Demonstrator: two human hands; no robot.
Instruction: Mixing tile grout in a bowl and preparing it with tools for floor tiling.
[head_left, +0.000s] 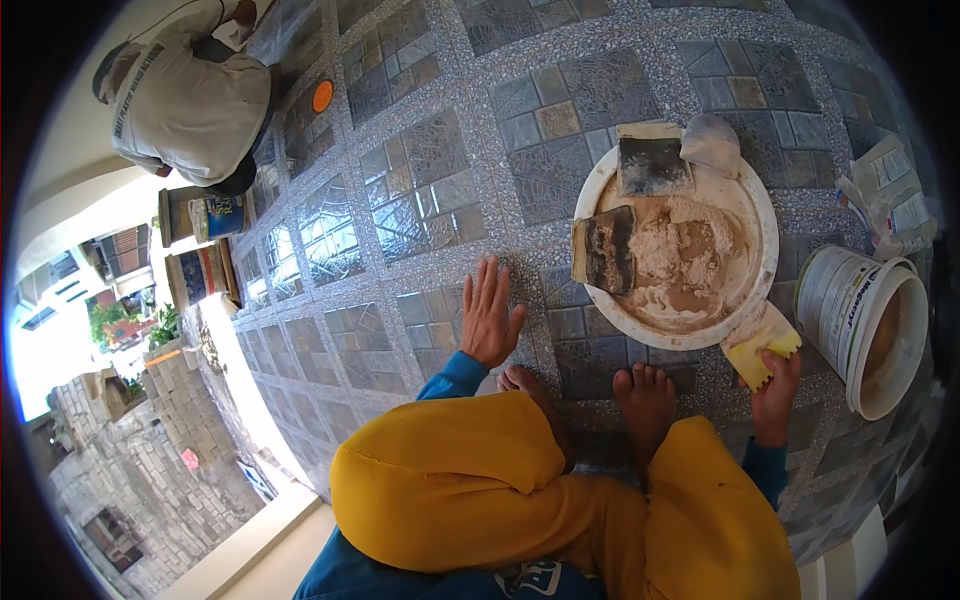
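Note:
My right hand (778, 386) grips a yellow notched plastic spreader (757, 346), its body smeared with pinkish-brown compound. The spreader's upper end meets the lower right rim of a round white basin (763, 277). Inside the basin lies a mound of pinkish-brown paste (667, 247). A dark flat spreader (609, 251) with a pale edge rests across its left rim, and a similar dark one (654, 166) across the top. Beside that sits a grey-white powder-coated piece (711, 142). My left hand (487, 313) holds nothing, fingers extended, over the tiled floor; contact with the floor cannot be told.
A white plastic bucket (832, 315) lies tilted at right, near a crumpled printed bag (892, 199). A crouching person (199, 97) works at upper left. Nearby are a paint can (221, 217) and an orange disc (322, 96). A ledge (255, 544) borders the drop at lower left.

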